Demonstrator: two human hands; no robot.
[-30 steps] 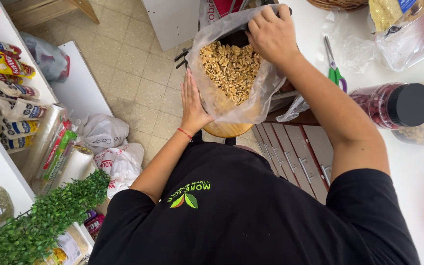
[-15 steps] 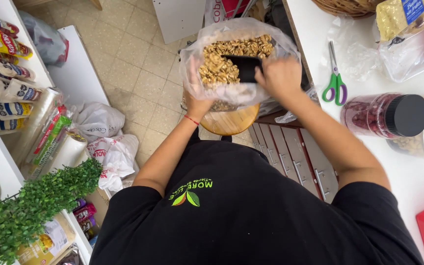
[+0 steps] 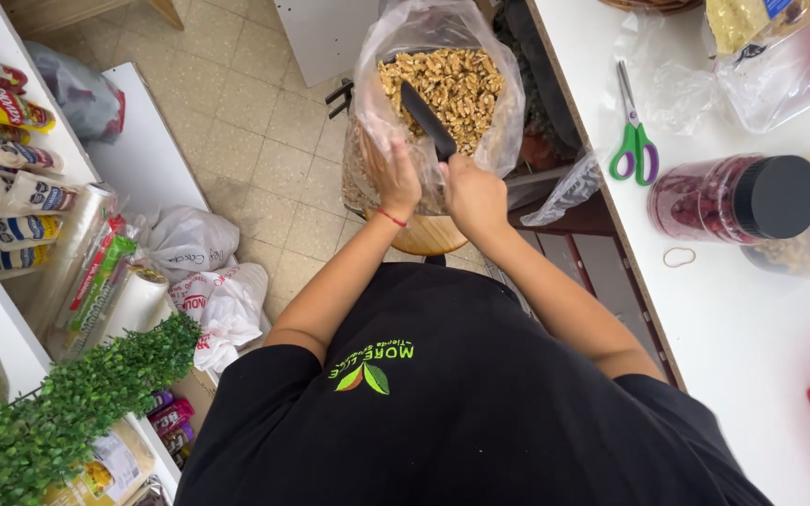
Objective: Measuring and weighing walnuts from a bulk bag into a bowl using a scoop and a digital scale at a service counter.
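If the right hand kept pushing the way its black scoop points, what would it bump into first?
Probably the walnuts. The right hand holds a black scoop angled into the clear plastic bag, its tip already at the pile. Depth is hard to judge from above.

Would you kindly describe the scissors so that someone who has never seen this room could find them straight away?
Start at the long white counter on the right. Near its left edge, beyond the dark-lidded jar of red contents and beside crumpled clear plastic bags, lie the scissors. Their bright green handles set them apart from everything around them.
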